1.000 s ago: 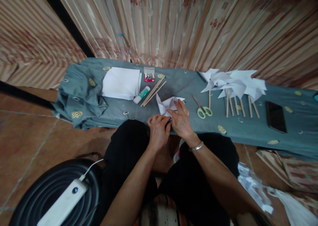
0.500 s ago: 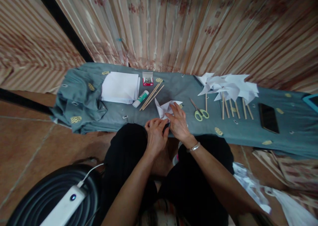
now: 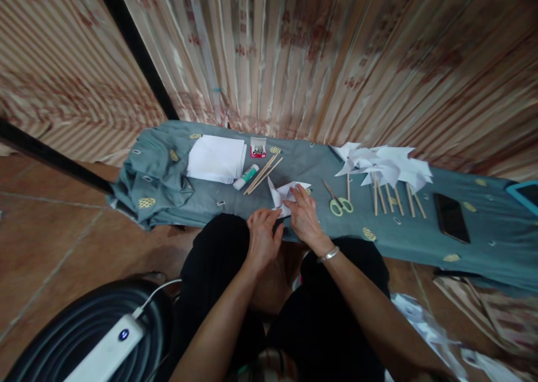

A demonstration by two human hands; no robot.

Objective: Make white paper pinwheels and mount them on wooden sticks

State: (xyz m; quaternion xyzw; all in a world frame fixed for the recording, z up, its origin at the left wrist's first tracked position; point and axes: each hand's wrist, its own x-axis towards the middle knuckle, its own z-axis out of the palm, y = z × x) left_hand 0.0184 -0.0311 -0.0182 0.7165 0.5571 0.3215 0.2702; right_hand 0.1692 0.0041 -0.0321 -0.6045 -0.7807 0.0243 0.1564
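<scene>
A partly folded white paper pinwheel (image 3: 277, 195) lies near the front edge of the cloth, its pointed corners standing up. My right hand (image 3: 306, 218) is on its right side, fingers bent onto the folded paper and holding it. At the lower left edge of the paper is my left hand (image 3: 264, 235), its curled fingertips against the sheet and its thumb lower and apart. What lies under the fingertips is hidden. Just right of my right hand are green-handled scissors (image 3: 339, 204). Several thin wooden sticks (image 3: 264, 175) lie beyond the paper, to its left.
A stack of white paper (image 3: 216, 159), a glue stick (image 3: 246, 177) and a small red box of metal pins (image 3: 258, 148) are at left. Finished pinwheels on sticks (image 3: 380, 164) lie at right, near a dark phone (image 3: 451, 218). Grey-green cloth (image 3: 218, 208) covers the narrow surface.
The view has shifted slightly, so the table sits lower in the picture. My left hand's fingers have drawn a little away from my right hand along the paper's lower edge.
</scene>
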